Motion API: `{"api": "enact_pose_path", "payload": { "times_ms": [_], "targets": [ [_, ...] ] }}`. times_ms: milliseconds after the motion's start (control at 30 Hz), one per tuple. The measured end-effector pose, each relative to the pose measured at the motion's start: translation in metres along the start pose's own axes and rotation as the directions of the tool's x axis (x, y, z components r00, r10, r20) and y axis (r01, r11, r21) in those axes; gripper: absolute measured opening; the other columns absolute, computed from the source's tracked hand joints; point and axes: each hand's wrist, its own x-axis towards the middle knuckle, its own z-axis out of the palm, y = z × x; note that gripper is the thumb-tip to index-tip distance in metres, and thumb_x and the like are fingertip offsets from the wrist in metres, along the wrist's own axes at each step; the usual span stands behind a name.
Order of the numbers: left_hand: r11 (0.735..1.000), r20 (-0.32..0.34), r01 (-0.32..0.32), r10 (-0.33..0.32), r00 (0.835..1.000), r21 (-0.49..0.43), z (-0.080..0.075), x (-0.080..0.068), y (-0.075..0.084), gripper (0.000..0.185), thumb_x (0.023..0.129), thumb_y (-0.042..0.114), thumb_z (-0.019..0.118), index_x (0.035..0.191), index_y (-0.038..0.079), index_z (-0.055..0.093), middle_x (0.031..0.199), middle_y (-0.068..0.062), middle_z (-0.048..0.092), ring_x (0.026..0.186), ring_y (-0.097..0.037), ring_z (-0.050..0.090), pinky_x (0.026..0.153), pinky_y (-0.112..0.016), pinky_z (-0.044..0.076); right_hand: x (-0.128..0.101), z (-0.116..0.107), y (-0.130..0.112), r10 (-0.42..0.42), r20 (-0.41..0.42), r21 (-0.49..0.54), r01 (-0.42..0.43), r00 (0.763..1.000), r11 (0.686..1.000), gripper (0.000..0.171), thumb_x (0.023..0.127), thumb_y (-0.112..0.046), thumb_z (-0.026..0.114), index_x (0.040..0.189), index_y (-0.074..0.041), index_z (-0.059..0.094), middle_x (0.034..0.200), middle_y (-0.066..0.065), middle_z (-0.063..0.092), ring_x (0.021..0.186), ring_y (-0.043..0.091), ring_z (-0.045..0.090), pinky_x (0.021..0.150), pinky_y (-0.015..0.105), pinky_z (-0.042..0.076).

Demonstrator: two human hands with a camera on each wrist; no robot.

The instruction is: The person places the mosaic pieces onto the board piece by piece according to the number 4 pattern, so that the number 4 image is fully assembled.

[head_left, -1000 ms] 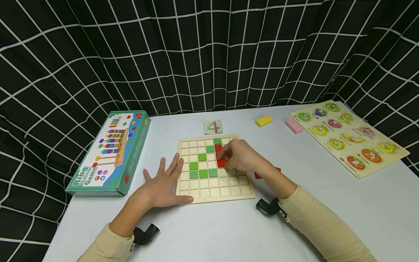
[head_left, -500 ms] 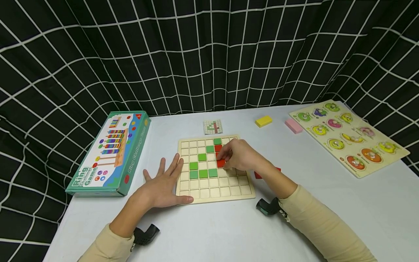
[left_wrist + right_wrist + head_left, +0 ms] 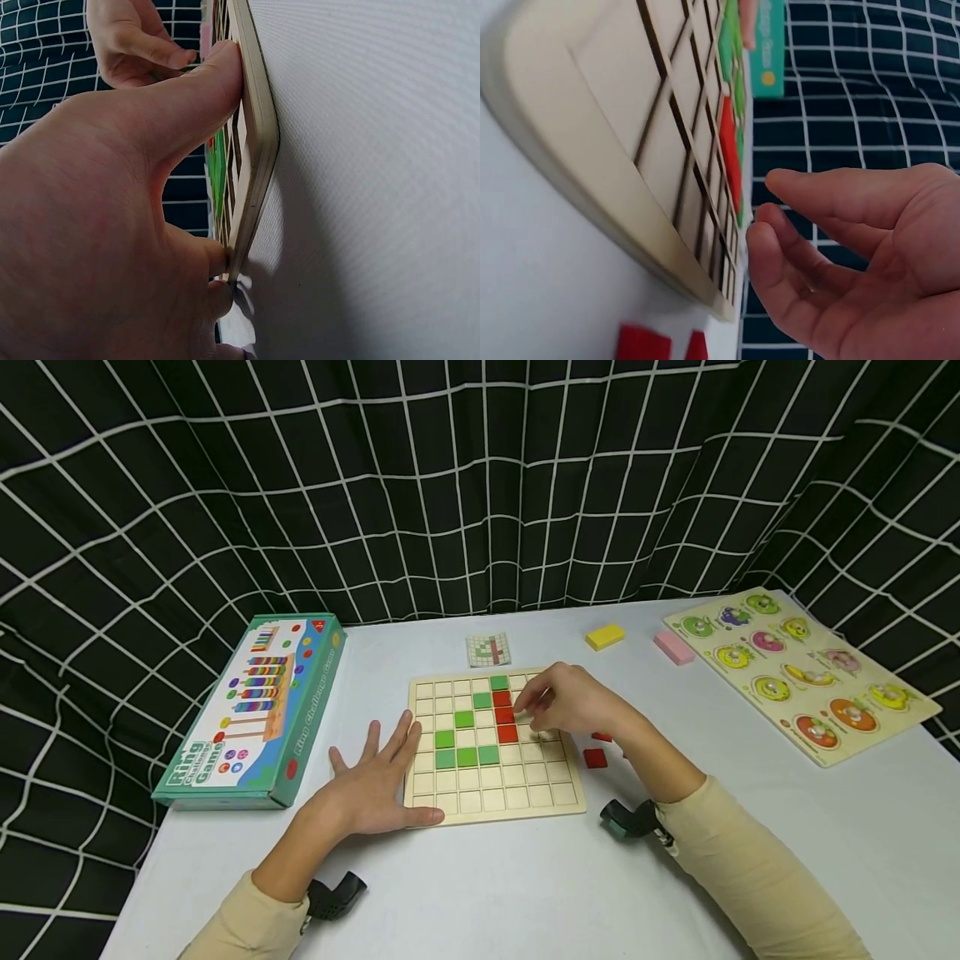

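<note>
A wooden grid board (image 3: 487, 800) lies on the table with several green tiles (image 3: 467, 757) and a column of red tiles (image 3: 506, 716) set in its squares. At its left edge rests my left hand (image 3: 367, 789), fingers spread, the thumb lying on the front left corner. In the left wrist view that thumb (image 3: 202, 90) presses on the board's top near its edge. Over the right part of the board hovers my right hand (image 3: 573, 697), close to the red column. Nothing shows between its loosely bent fingers (image 3: 825, 196) in the right wrist view.
Loose red tiles (image 3: 596, 758) lie right of the board, partly behind my right wrist. A small pattern card (image 3: 487, 650) sits behind it. Yellow (image 3: 604, 637) and pink blocks (image 3: 674, 647), a fruit puzzle board (image 3: 806, 677) and a ring game box (image 3: 251, 710) stand around.
My right hand has let go of a red tile in the column and lifted away to the right, uncovering the red tiles. The left hand stays in place.
</note>
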Motion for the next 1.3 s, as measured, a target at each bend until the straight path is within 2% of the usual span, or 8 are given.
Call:
{"api": "enact_pose_path", "payload": {
  "times_ms": [167, 467, 633, 767, 1033, 1300],
  "targets": [
    [1.0, 0.001, 0.002, -0.002, 1.0, -0.003, 0.0, 0.0, 0.0, 0.127, 0.08, 0.078, 0.07, 0.169, 0.011, 0.008, 0.177, -0.005, -0.005, 0.159, -0.05, -0.002, 0.099, -0.095, 0.002, -0.002, -0.015, 0.011, -0.024, 0.001, -0.006, 0.024, 1.0, 1.0, 0.026, 0.085, 0.004, 0.072, 0.106, -0.008, 0.081, 0.105, 0.01, 0.076, 0.093, 0.023, 0.065, 0.069, 0.032, 0.054],
    [1.0, -0.001, -0.001, 0.001, 1.0, -0.007, 0.0, -0.001, 0.001, 0.127, 0.08, 0.077, 0.07, 0.169, 0.01, 0.009, 0.177, -0.006, -0.004, 0.159, -0.051, -0.001, 0.099, -0.095, 0.003, -0.004, -0.038, 0.035, -0.054, 0.028, -0.008, 0.054, 0.998, 0.998, 0.022, 0.087, 0.005, 0.07, 0.104, -0.005, 0.079, 0.108, 0.011, 0.077, 0.099, 0.027, 0.065, 0.078, 0.032, 0.056],
    [1.0, 0.007, -0.001, 0.001, 1.0, -0.005, 0.0, -0.001, 0.001, 0.126, 0.081, 0.077, 0.07, 0.169, 0.011, 0.009, 0.177, -0.005, -0.005, 0.159, -0.051, -0.002, 0.099, -0.095, 0.003, -0.007, -0.047, 0.046, -0.055, 0.071, -0.007, 0.056, 0.996, 0.998, 0.02, 0.087, 0.004, 0.071, 0.103, -0.004, 0.08, 0.105, 0.01, 0.077, 0.1, 0.027, 0.065, 0.077, 0.033, 0.057],
    [1.0, 0.013, 0.001, -0.001, 1.0, -0.006, 0.0, -0.001, 0.001, 0.126, 0.081, 0.077, 0.07, 0.169, 0.011, 0.008, 0.177, -0.005, -0.005, 0.159, -0.051, -0.003, 0.1, -0.095, 0.003, -0.007, -0.051, 0.052, -0.052, 0.1, -0.005, 0.053, 0.994, 0.999, 0.022, 0.085, 0.005, 0.071, 0.102, -0.005, 0.08, 0.102, 0.01, 0.077, 0.098, 0.027, 0.065, 0.075, 0.033, 0.057],
    [1.0, 0.01, 0.003, -0.003, 1.0, -0.008, -0.001, -0.001, 0.001, 0.126, 0.081, 0.077, 0.071, 0.169, 0.012, 0.008, 0.177, -0.004, -0.006, 0.159, -0.051, -0.003, 0.1, -0.095, 0.002, -0.005, -0.052, 0.061, -0.07, 0.161, -0.035, 0.077, 0.984, 0.996, 0.03, 0.082, 0.01, 0.072, 0.103, -0.009, 0.081, 0.105, 0.005, 0.077, 0.1, 0.027, 0.064, 0.084, 0.035, 0.054],
    [1.0, 0.004, 0.0, 0.0, 1.0, -0.004, -0.001, -0.001, 0.001, 0.126, 0.081, 0.077, 0.07, 0.169, 0.011, 0.008, 0.177, -0.005, -0.004, 0.159, -0.051, -0.001, 0.099, -0.095, 0.003, -0.002, -0.05, 0.069, -0.086, 0.164, -0.038, 0.094, 0.983, 0.995, 0.031, 0.08, 0.011, 0.072, 0.101, -0.01, 0.082, 0.103, 0.004, 0.076, 0.096, 0.025, 0.062, 0.084, 0.036, 0.053]
  ]
}}
